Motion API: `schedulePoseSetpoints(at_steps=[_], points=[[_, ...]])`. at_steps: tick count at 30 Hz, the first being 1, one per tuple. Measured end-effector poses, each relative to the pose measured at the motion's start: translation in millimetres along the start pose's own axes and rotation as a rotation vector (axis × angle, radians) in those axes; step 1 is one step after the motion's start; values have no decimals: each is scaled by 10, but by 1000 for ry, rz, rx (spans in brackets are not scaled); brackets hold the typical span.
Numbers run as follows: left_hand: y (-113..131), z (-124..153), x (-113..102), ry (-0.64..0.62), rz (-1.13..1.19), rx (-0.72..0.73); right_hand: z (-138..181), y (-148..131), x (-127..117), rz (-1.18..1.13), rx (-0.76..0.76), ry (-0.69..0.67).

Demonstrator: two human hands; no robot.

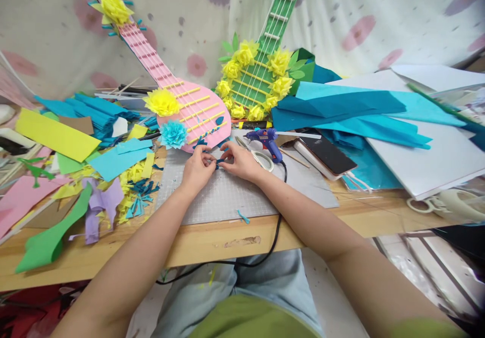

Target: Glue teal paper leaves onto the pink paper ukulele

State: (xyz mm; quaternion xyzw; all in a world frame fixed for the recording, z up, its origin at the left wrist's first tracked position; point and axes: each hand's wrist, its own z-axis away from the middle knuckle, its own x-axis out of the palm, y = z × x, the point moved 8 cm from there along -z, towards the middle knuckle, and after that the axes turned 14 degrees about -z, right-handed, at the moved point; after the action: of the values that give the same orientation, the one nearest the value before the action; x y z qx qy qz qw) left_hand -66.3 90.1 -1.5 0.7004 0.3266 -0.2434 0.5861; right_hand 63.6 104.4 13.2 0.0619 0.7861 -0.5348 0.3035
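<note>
My left hand [198,167] and my right hand [239,160] meet over the grey cutting mat [227,201]. Both have fingertips pinched on a small dark blue paper piece [218,163], mostly hidden by the fingers. Just beyond them lies a pink paper guitar [212,110], with a yellow paper flower [162,102] and a light blue paper flower [173,135] on its body. Small dark blue leaf shapes [220,121] sit near its lower edge. Right of my right hand are white-handled scissors [262,161] and a blue glue gun [267,141].
A green paper guitar [253,83] with yellow flowers leans at the back. Paper scraps [129,196] crowd the left side. A phone [329,151], blue crepe paper [341,109] and tape rolls [454,202] lie to the right. The glue gun's black cord [279,222] hangs over the table edge.
</note>
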Motion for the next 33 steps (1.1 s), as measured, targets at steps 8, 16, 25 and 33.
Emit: schedulePoseSetpoints(at_steps=[8, 16, 25, 33], points=[[-109, -40, 77, 10, 175, -15, -22, 51, -11, -87, 26, 29], [-172, -47, 123, -25, 324, -88, -16, 76, -25, -207, 57, 27], [-167, -33, 132, -51, 330, -125, -28, 109, -27, -212, 70, 27], [-149, -28, 104, -46, 333, -134, -26, 97, -27, -249, 77, 13]])
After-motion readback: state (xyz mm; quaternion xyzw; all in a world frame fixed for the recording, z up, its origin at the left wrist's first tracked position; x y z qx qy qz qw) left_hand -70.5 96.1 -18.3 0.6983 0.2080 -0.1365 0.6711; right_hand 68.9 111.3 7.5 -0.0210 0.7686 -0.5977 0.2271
